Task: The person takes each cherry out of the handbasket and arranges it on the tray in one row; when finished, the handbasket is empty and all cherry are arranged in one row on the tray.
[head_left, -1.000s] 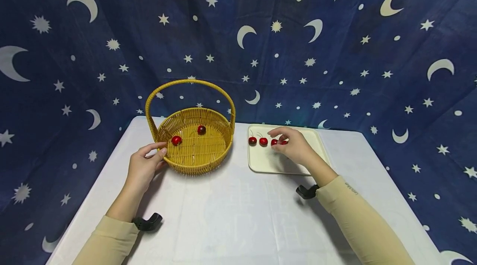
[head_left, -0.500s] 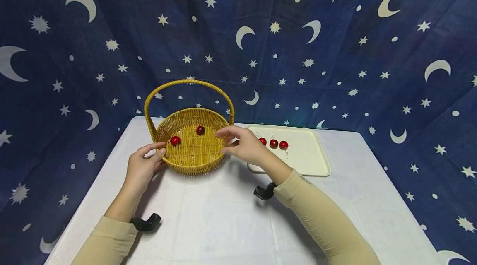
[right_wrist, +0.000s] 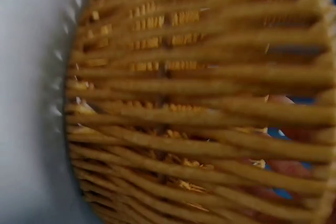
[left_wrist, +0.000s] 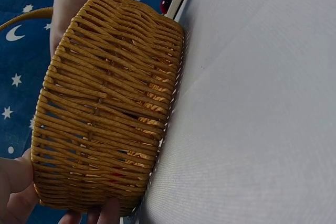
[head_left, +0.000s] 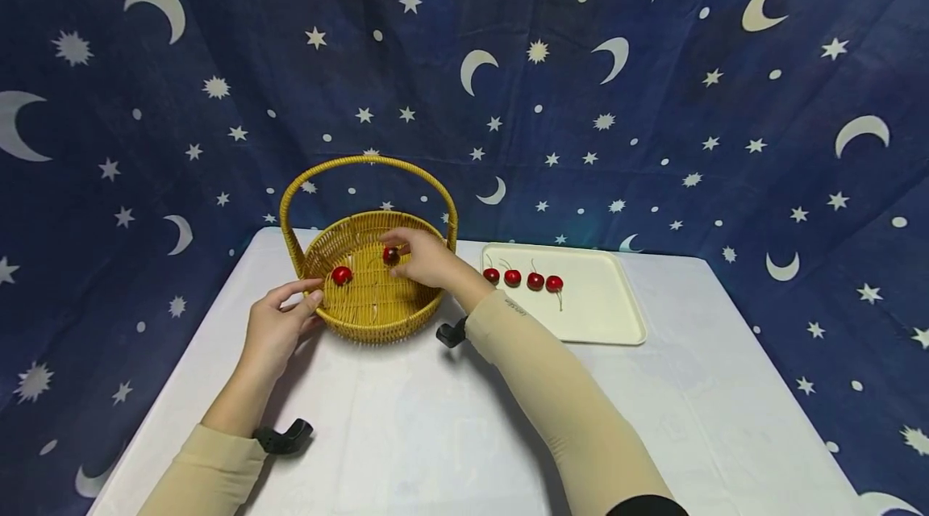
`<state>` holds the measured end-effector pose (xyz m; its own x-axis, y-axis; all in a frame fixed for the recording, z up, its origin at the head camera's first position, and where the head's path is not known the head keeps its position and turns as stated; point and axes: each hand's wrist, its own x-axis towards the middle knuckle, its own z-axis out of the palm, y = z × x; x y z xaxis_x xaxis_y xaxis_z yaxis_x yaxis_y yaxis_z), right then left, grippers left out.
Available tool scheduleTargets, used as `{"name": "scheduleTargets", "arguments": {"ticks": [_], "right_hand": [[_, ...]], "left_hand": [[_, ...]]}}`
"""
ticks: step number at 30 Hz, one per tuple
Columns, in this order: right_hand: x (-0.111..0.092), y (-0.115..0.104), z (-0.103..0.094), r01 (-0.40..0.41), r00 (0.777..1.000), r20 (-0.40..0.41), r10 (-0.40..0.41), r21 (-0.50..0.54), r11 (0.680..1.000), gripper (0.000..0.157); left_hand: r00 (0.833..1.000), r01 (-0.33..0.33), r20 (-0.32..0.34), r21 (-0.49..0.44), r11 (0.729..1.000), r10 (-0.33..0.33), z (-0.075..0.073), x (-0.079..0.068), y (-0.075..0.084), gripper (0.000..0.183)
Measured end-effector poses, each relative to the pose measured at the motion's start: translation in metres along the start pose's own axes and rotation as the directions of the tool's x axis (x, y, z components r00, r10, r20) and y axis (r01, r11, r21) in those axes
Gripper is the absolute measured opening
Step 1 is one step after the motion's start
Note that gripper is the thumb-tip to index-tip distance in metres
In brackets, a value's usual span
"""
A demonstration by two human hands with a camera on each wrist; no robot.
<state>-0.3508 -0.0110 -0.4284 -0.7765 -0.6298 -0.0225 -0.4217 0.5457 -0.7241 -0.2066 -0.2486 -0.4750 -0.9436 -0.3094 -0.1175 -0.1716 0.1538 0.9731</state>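
Note:
A yellow wicker basket point(head_left: 377, 330) with a tall hoop handle stands at the left of the table. My left hand point(head_left: 279, 324) holds its left rim, thumb on top and fingers against the woven side; the left wrist view has this thumb point(left_wrist: 18, 174) at the rim. Inside the basket lie a bright red cherry point(head_left: 342, 276) and a darker cherry point(head_left: 391, 255). My right hand point(head_left: 424, 258) reaches over the right rim, its thumb and forefinger spread on either side of the darker cherry. The blurred right wrist view is mostly filled by the basket's weave point(right_wrist: 210, 87).
A cream tray point(head_left: 598, 306) lies to the right of the basket, with a row of several red cherries along its left part, among them a stemmed cherry point(head_left: 555, 284). A white cloth point(head_left: 406, 435) covers the table. Behind hangs a dark blue star-and-moon curtain point(head_left: 639, 121).
My right hand has travelled left from over the tray's cherries into the basket, to the darker cherry. The left hand keeps its hold on the rim, and the basket has not moved.

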Motion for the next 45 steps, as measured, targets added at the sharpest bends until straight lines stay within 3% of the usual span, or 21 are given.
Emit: {"name": "scheduleTargets", "arguments": {"ticks": [8, 16, 24, 28, 34, 40, 45], "right_hand": [[0.023, 0.01, 0.006, -0.032, 0.997, 0.057, 0.042, -0.171, 0.985, 0.066], [0.025, 0.015, 0.009, -0.096, 0.991, 0.069, 0.117, -0.256, 0.962, 0.067], [0.022, 0.012, 0.013, -0.045, 0.993, 0.087, 0.083, -0.376, 0.925, 0.027], [0.017, 0.003, 0.013, -0.039, 0.995, 0.074, 0.067, -0.327, 0.944, 0.02], [0.002, -0.017, 0.011, 0.062, 0.998, 0.015, -0.06, -0.233, 0.971, 0.022], [-0.033, -0.034, -0.001, 0.11, 0.992, -0.051, -0.113, -0.071, 0.991, 0.023], [-0.068, -0.032, -0.013, 0.112, 0.991, -0.092, -0.102, 0.115, 0.987, 0.023]], "left_hand": [[1.0, -0.011, -0.003, 0.015, 1.0, 0.011, 0.002, -0.002, -0.001, 0.043], [1.0, -0.027, 0.014, 0.007, 1.0, 0.027, 0.005, -0.001, 0.001, 0.043], [1.0, -0.025, 0.01, 0.017, 1.0, 0.025, 0.004, -0.001, 0.003, 0.044], [1.0, -0.02, 0.009, 0.015, 1.0, 0.02, 0.003, -0.002, 0.002, 0.044], [1.0, -0.016, -0.001, 0.002, 1.0, 0.016, 0.002, -0.002, 0.001, 0.042], [1.0, -0.017, 0.012, -0.009, 1.0, 0.017, 0.002, -0.001, 0.0, 0.043], [1.0, -0.013, 0.002, -0.001, 1.0, 0.013, 0.0, -0.001, 0.002, 0.043]]}}
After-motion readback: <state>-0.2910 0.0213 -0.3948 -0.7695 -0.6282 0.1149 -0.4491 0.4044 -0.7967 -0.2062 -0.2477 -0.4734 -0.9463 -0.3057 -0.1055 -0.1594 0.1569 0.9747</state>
